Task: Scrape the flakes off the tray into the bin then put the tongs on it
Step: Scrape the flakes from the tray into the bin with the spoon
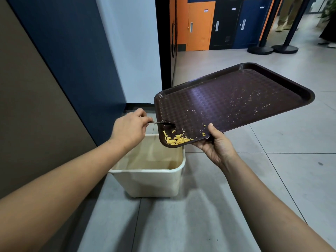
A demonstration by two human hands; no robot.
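Left hand [130,127] pinches the handle end of the dark tongs [161,123], fingers curled round it; tong tips lie on the tray surface just above the flake pile. Right hand [217,145] grips the tray's [236,99] near edge, thumb on top, fingers underneath. Tray is dark brown, held in the air, tilted down toward its near-left corner, which hangs over the bin [149,174]. Yellow flakes [175,140] bunched in that low corner against the rim; a few more sit by the right thumb, and fine crumbs are scattered across the far-right half. Bin is cream, open-topped, on the floor against the wall, looks empty inside as far as visible.

Step in hand, by my read: sweeping the pile over the rim. To do it well: keep the corner above the bin mouth, steepen the tilt a bit, drag the tong tips flat from the thumb side toward the corner so flakes go over the lip and not onto the floor. Then pull the far crumbs down. Tongs onto tray comes after, not yet done.
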